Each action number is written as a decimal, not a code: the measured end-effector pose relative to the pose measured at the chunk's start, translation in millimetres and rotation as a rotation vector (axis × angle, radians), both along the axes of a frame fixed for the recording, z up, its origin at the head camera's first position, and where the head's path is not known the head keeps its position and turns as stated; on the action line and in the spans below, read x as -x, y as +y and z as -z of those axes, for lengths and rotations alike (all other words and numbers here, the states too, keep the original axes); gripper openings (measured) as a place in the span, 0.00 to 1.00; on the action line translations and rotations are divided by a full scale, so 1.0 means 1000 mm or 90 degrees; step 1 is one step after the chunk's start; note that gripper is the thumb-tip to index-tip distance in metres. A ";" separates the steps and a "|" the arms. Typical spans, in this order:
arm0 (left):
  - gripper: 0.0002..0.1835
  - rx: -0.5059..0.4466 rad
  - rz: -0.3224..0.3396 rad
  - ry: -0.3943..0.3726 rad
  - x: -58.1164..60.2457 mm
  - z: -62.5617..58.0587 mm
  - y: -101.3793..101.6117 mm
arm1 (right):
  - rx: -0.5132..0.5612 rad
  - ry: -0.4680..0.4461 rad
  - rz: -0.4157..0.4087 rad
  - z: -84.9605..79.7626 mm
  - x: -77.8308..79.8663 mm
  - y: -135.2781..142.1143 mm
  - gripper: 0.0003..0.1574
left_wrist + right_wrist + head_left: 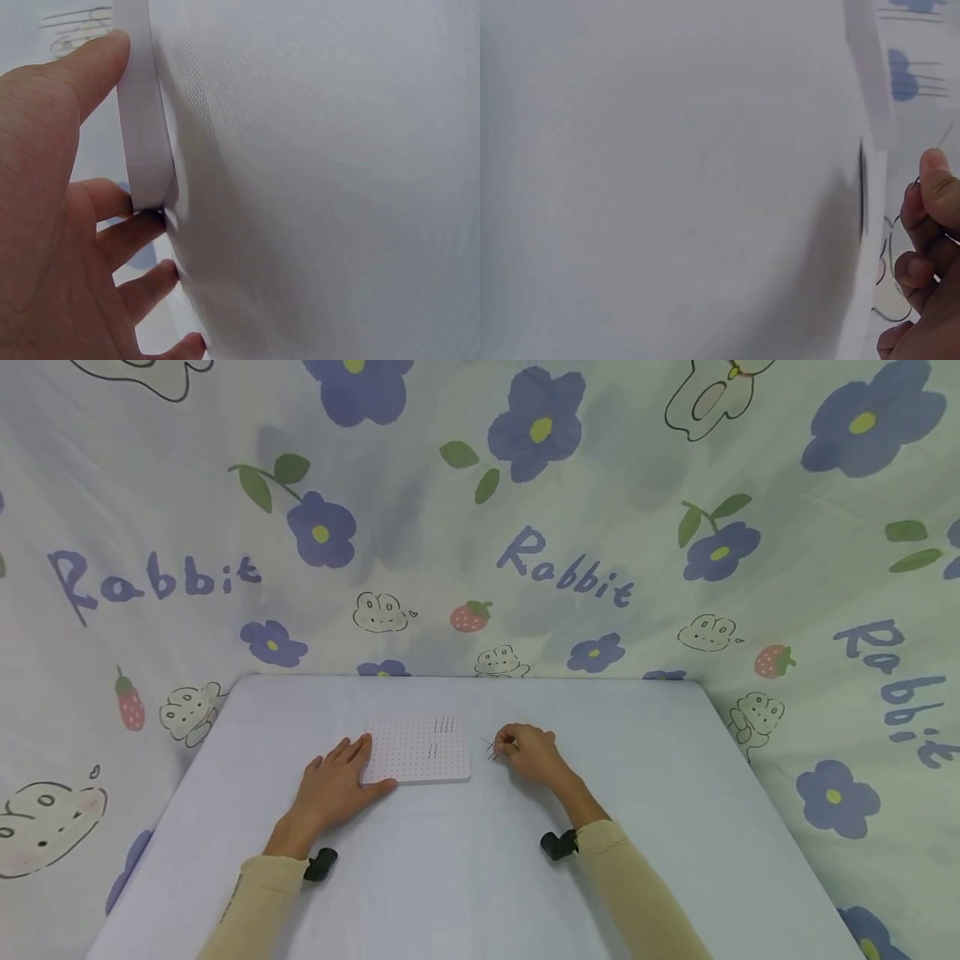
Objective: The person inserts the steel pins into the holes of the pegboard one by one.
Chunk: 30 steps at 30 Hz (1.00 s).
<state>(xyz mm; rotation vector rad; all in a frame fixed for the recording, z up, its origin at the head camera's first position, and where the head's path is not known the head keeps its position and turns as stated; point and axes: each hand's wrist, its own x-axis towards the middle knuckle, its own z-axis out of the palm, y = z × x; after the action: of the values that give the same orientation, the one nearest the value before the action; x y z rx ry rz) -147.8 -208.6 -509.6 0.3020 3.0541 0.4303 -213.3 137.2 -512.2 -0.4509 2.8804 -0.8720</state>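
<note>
A white board [405, 760] with a grid of small holes lies on the table. Several thin dark pins [447, 724] stand upright at its back right, and two more pins [432, 750] stand nearer its middle. My left hand [333, 785] rests against the board's near left corner, fingers spread, its thumb [105, 64] touching the front side. To the right of the board, my right hand [530, 752] pinches a thin pin [945, 136] between thumb and index finger. Beneath those fingers, dark pins [864, 187] lie on the table; how many is unclear.
The table is covered with a white cloth [465, 877]. Behind it hangs a curtain [420, 527] printed with flowers, rabbits and strawberries. A small black camera sits on each wrist, one by the left sleeve [258, 893] and one by the right sleeve [637, 885].
</note>
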 end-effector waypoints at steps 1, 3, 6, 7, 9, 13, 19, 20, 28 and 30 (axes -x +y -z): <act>0.53 0.000 0.000 0.000 0.000 0.000 0.000 | 0.013 0.008 -0.003 -0.002 0.000 -0.002 0.07; 0.54 0.000 0.000 0.000 0.000 0.000 0.000 | 0.037 0.020 -0.007 -0.006 0.001 -0.006 0.07; 0.54 0.001 0.000 0.002 0.000 0.001 0.000 | 0.071 0.034 -0.013 -0.013 0.000 -0.012 0.07; 0.54 0.002 0.000 0.003 0.000 0.002 0.000 | 0.081 0.037 -0.015 -0.014 0.000 -0.014 0.07; 0.54 0.002 -0.001 0.004 0.000 0.002 0.000 | 0.095 0.044 -0.017 -0.017 0.000 -0.018 0.07; 0.54 0.003 -0.002 0.008 0.000 0.003 0.000 | 0.113 0.056 -0.022 -0.020 0.000 -0.026 0.08; 0.54 0.009 -0.004 0.010 0.000 0.004 -0.001 | 0.147 0.065 -0.021 -0.021 0.001 -0.036 0.07; 0.54 0.009 -0.004 0.010 0.000 0.004 -0.002 | 0.154 0.064 -0.023 -0.021 0.001 -0.037 0.07; 0.55 0.007 -0.008 0.010 -0.001 0.005 -0.001 | 0.139 0.050 -0.054 -0.021 -0.004 -0.053 0.06; 0.55 0.008 -0.010 0.010 -0.001 0.006 -0.001 | 0.133 0.046 -0.064 -0.021 -0.004 -0.057 0.06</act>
<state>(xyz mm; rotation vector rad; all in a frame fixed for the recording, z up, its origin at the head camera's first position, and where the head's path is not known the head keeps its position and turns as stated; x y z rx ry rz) -146.9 -209.6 -515.2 0.2831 3.0754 0.4122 -209.4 80.5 -491.4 -0.6540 2.8124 -1.1667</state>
